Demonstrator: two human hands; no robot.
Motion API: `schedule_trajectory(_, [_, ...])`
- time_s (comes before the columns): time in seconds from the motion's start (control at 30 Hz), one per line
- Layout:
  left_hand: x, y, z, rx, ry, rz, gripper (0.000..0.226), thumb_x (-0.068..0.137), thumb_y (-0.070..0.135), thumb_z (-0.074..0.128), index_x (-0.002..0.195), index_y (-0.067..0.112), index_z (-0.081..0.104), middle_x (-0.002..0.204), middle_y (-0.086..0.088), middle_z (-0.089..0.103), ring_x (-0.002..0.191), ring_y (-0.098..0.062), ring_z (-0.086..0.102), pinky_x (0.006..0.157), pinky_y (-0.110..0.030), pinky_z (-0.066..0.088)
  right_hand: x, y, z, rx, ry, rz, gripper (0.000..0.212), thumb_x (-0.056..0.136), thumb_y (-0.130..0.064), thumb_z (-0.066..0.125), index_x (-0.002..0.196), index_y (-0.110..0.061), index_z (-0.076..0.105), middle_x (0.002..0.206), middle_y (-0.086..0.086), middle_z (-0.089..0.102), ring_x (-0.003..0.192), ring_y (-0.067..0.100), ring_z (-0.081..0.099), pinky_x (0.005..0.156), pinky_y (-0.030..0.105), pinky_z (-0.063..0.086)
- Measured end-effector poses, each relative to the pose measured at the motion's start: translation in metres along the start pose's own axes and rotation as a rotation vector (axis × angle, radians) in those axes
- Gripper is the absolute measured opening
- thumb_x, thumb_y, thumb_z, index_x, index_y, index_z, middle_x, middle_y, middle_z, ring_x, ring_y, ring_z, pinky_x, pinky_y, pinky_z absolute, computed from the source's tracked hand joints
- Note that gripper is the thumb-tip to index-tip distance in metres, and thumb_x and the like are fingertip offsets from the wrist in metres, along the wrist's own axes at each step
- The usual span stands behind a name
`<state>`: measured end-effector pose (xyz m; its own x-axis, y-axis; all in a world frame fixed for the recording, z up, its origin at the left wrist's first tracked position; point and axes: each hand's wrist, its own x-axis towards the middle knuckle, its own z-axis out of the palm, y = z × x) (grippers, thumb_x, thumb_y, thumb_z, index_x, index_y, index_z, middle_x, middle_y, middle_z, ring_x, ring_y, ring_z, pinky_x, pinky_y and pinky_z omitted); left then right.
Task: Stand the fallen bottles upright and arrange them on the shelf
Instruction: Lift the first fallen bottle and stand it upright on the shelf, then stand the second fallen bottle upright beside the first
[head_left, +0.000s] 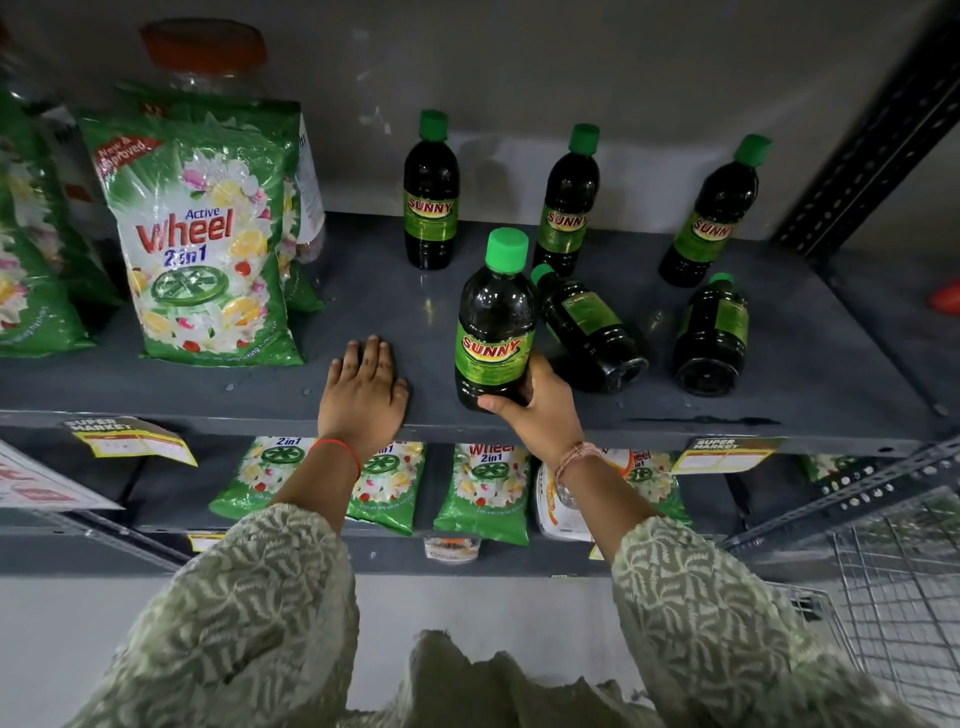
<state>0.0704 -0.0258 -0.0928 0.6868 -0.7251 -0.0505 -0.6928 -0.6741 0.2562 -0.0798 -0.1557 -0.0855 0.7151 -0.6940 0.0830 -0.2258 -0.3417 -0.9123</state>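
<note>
In the head view, a dark bottle (496, 322) with a green cap is held upright at the front edge of the grey shelf (363, 291), gripped low around its base by the right hand (540, 410), fingers wrapped on it. The left hand (363, 389) is laid flat on the shelf, fingers together. Three bottles (431, 197) are seen standing behind; two fallen bottles (592, 332) are lying just right of the held one.
</note>
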Motion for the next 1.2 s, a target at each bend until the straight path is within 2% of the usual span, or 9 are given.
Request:
schedule_trajectory(0.3, [0.000,0.000,0.000,-0.011,0.006,0.000,0.055,0.096,0.028,0.024,0.145,0.006,0.011,0.158,-0.010,0.009,0.146,-0.028,0.005,0.120,-0.040,0.006,-0.004,0.006,-0.001,0.021,-0.046,0.035,0.063,0.070,-0.011,0.076,0.124,-0.008,0.044,0.114,0.003,0.058,0.114,0.021,0.056,0.102,0.046,0.045])
schedule_trajectory(0.4, [0.001,-0.001,0.000,-0.039,-0.004,-0.004,0.055,0.096,0.028,0.025,0.145,0.008,0.011,0.158,-0.009,0.009,0.146,-0.027,0.005,0.120,-0.041,0.005,-0.010,0.002,-0.003,0.153,-0.045,0.055,0.089,0.058,-0.026,0.084,0.132,-0.015,0.036,0.131,0.002,0.052,0.124,0.018,0.049,0.108,0.044,0.039])
schedule_trajectory(0.47, [0.002,0.000,-0.002,-0.070,-0.011,-0.021,0.053,0.096,0.027,0.025,0.145,0.010,0.012,0.158,-0.008,0.010,0.146,-0.027,0.004,0.120,-0.042,0.006,-0.016,-0.007,-0.013,0.229,0.086,0.030,0.101,0.053,-0.030,0.086,0.136,-0.016,0.030,0.142,0.003,0.039,0.132,0.017,0.037,0.113,0.037,0.031])
schedule_trajectory(0.53, [0.006,0.006,-0.003,-0.081,-0.006,-0.028,0.052,0.096,0.027,0.026,0.145,0.011,0.015,0.158,-0.010,0.011,0.146,-0.029,0.005,0.119,-0.043,0.007,-0.009,-0.025,-0.035,0.012,0.287,-0.079,0.093,0.059,-0.037,0.082,0.135,-0.011,0.035,0.143,0.011,0.034,0.134,0.024,0.030,0.111,0.034,0.026])
schedule_trajectory(0.6, [0.008,0.013,0.000,-0.061,-0.006,-0.020,0.052,0.096,0.028,0.027,0.145,0.011,0.017,0.157,-0.013,0.012,0.145,-0.031,0.006,0.119,-0.044,0.008,0.018,-0.033,-0.065,-0.421,0.345,-0.103,0.090,0.061,-0.054,0.075,0.129,-0.005,0.042,0.142,0.019,0.034,0.132,0.033,0.028,0.109,0.038,0.023])
schedule_trajectory(0.73, [0.008,0.014,0.004,-0.034,0.016,-0.027,0.052,0.096,0.028,0.027,0.145,0.012,0.018,0.157,-0.014,0.013,0.145,-0.033,0.008,0.118,-0.046,0.010,0.071,-0.027,-0.097,-0.879,-0.053,0.303,0.100,0.060,-0.076,0.058,0.130,-0.006,0.042,0.139,0.019,0.043,0.129,0.036,0.037,0.105,0.041,0.030])
schedule_trajectory(0.8, [0.007,0.013,0.005,-0.022,0.027,-0.022,0.052,0.096,0.028,0.028,0.145,0.012,0.018,0.157,-0.014,0.014,0.145,-0.033,0.009,0.118,-0.046,0.010,0.075,-0.020,-0.095,-0.734,-0.125,0.412,0.095,0.062,-0.065,0.068,0.130,-0.005,0.040,0.136,0.017,0.048,0.124,0.035,0.046,0.102,0.039,0.039])
schedule_trajectory(0.93, [0.008,0.014,0.007,-0.020,0.051,-0.025,0.052,0.096,0.029,0.029,0.144,0.012,0.019,0.156,-0.014,0.016,0.144,-0.034,0.010,0.118,-0.046,0.011,0.073,-0.009,-0.087,-0.565,0.065,0.418,0.082,0.058,-0.051,0.077,0.118,-0.004,0.047,0.121,0.016,0.060,0.111,0.034,0.057,0.088,0.037,0.049])
schedule_trajectory(1.2, [0.007,0.015,0.009,0.002,0.050,-0.039,0.052,0.096,0.030,0.026,0.145,0.014,0.017,0.157,-0.013,0.015,0.145,-0.032,0.009,0.118,-0.045,0.011,0.046,0.007,-0.057,-0.168,0.553,0.047,0.082,0.060,-0.041,0.082,0.115,0.006,0.044,0.112,0.023,0.054,0.107,0.038,0.047,0.095,0.045,0.040])
